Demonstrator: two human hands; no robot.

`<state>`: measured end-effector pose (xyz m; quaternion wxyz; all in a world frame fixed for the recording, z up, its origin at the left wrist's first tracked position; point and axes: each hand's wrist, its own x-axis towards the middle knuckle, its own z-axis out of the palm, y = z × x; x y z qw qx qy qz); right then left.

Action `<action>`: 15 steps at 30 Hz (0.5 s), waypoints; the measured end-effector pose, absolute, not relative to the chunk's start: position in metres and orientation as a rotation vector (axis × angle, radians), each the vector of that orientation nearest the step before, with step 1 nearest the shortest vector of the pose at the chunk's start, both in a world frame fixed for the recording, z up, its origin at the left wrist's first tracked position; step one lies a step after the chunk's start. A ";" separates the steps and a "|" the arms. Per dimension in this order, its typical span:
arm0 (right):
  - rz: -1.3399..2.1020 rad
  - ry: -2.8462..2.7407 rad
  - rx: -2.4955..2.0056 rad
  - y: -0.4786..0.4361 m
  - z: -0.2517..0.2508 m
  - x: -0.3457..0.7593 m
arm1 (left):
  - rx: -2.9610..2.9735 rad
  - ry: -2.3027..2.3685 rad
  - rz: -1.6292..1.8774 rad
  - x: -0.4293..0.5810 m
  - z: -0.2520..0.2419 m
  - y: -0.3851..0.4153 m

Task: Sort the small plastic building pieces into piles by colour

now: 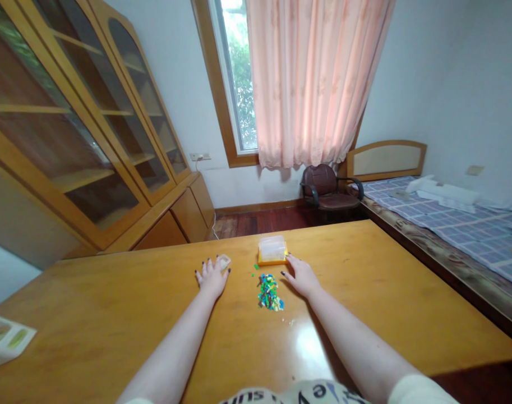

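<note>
A small heap of tiny coloured pieces [269, 293] lies on the wooden table [386, 280] between my two hands. My left hand [212, 276] rests flat on the table with its fingers spread, its fingertips beside a small pale object [224, 261]. My right hand [301, 275] also lies flat and open, its fingertips close to a clear plastic box on an orange base [272, 250]. Neither hand holds anything.
A white and green leaflet or carton [5, 338] sits at the table's left edge. Behind the table stand a glass-fronted wooden cabinet [91, 129], a dark office chair [328, 189] under the curtained window, and a bed [457, 224] along the right.
</note>
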<state>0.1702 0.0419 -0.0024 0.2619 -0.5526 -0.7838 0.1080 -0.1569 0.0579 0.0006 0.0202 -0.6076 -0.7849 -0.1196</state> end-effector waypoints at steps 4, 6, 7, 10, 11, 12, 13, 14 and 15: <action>0.285 -2.119 -1.501 0.042 -0.003 0.170 | -2.072 -2.347 -0.595 -0.165 -0.001 0.061; 0.289 -2.118 -1.507 0.043 -0.003 0.170 | -2.153 -2.231 -0.887 -0.154 0.011 0.067; 0.291 -2.116 -1.509 0.043 -0.004 0.170 | -2.204 -2.125 -1.066 -0.144 0.020 0.071; 0.296 -2.109 -1.511 0.043 -0.004 0.170 | -2.410 -1.740 -1.355 -0.105 0.055 0.082; 0.299 -2.104 -1.510 0.043 -0.004 0.170 | -2.491 -1.610 -1.364 -0.091 0.065 0.086; 0.302 -2.099 -1.507 0.043 -0.004 0.170 | -2.568 -1.512 -1.326 -0.077 0.075 0.089; 0.307 -2.096 -1.500 0.043 -0.004 0.170 | -2.652 -1.448 -1.238 -0.064 0.082 0.092; 0.310 -2.092 -1.492 0.043 -0.005 0.171 | -2.732 -1.420 -1.107 -0.053 0.087 0.095; 0.312 -2.091 -1.485 0.042 -0.005 0.171 | -2.790 -1.427 -0.947 -0.043 0.090 0.098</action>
